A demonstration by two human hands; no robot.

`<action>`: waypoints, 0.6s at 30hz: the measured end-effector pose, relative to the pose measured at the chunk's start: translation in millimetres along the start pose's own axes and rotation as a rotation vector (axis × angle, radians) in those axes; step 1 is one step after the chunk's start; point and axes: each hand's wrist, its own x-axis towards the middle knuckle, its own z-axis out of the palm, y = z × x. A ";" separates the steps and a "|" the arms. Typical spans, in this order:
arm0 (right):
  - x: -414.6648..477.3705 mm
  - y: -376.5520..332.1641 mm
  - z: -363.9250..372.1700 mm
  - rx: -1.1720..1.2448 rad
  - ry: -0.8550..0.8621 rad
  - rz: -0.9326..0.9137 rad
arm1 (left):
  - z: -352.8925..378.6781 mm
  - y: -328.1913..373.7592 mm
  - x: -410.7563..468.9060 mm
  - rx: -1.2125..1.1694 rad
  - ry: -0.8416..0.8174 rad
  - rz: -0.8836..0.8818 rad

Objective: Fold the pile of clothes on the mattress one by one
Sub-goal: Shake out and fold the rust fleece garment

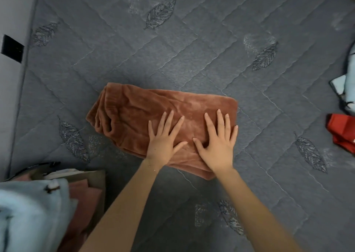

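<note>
A rust-brown fleece garment lies folded into a rough rectangle in the middle of the grey quilted mattress. My left hand presses flat on its near middle with fingers spread and straight. Beside it, my right hand lies flat on the garment's right end, fingers also spread. Neither hand grips the cloth.
A stack of clothes sits at the lower left: a light blue fleece piece over pink and tan ones. At the right edge lie a red cloth and a pale blue garment. A grey wall borders the left side.
</note>
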 end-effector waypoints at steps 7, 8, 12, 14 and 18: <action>-4.7 31.4 -8.3 0.938 -0.181 0.604 | -12.3 26.3 -2.5 -0.146 0.124 -0.048; -5.2 33.8 -9.0 0.973 -0.199 0.652 | -13.9 34.1 -4.7 -0.185 0.159 -0.049; -8.5 45.1 -17.9 1.099 -0.200 0.731 | -15.2 70.1 -14.4 -0.199 0.230 -0.004; -11.0 53.5 -26.7 1.149 -0.198 0.705 | -14.4 88.0 -17.1 -0.190 0.241 -0.006; -23.9 82.6 -46.0 1.145 -0.197 0.695 | -9.6 128.8 -22.6 -0.230 0.217 -0.038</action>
